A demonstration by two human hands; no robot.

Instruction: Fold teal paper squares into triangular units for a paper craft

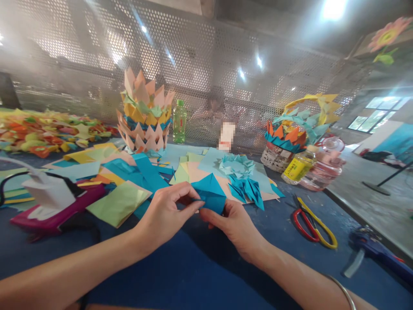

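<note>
Glaring overhead light (334, 8), streaky upper haze

this was a craft workshop, as shown by a blue worktable (180, 280) strewn with coloured paper sheets (118, 204), red-and-yellow-handled scissors (318, 234) and a blue glue gun (380, 255), where a folded-paper basket (284, 144) and a tiered paper ornament (146, 114) stood before a tall perforated screen (206, 51), beside a bare grey floor (358, 202).

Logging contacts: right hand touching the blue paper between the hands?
Touching: head view shows the right hand holding the blue paper at its lower right edge.
</note>
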